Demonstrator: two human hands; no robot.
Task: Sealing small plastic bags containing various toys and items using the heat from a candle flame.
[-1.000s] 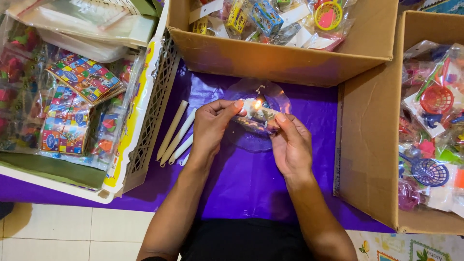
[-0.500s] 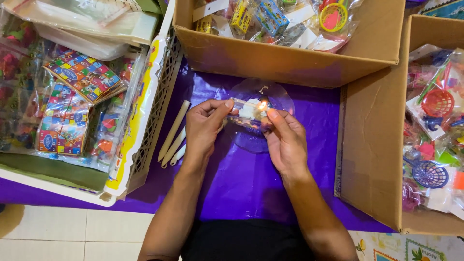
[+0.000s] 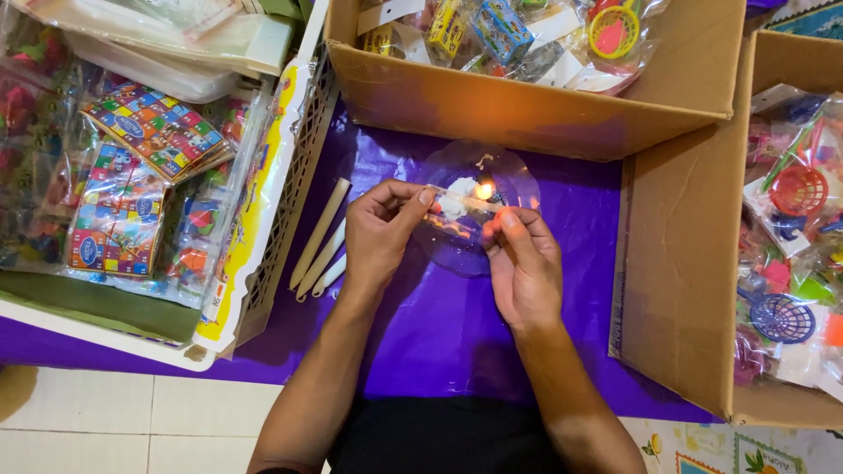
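purple table cover (image 3: 421,351) spread across the middle, seen from above. to the right, a big cardboard box (image 3: 676,290) packed with bagged toys, among them a red basket (image 3: 799,190) and a blue one (image 3: 782,318). along the top, a second cardboard box (image 3: 527,101) of small packaged toys. to the left, a white crate (image 3: 277,211) stacked with board games in clear wrap (image 3: 132,193). beside the crate on the cover, three pale candles (image 3: 320,241) lying side by side. in the centre, a round clear dish (image 3: 465,254) with a small lit flame (image 3: 484,190) above it. just over the dish, a small clear plastic packet (image 3: 457,206) stretched between both hands, its top edge close to the flame. left hand (image 3: 378,233) with thumb and forefinger pinched together on the packet's left end, other fingers curled. right hand (image 3: 522,263) with fingertips clamped on the packet's right end, touching it beside the flame.
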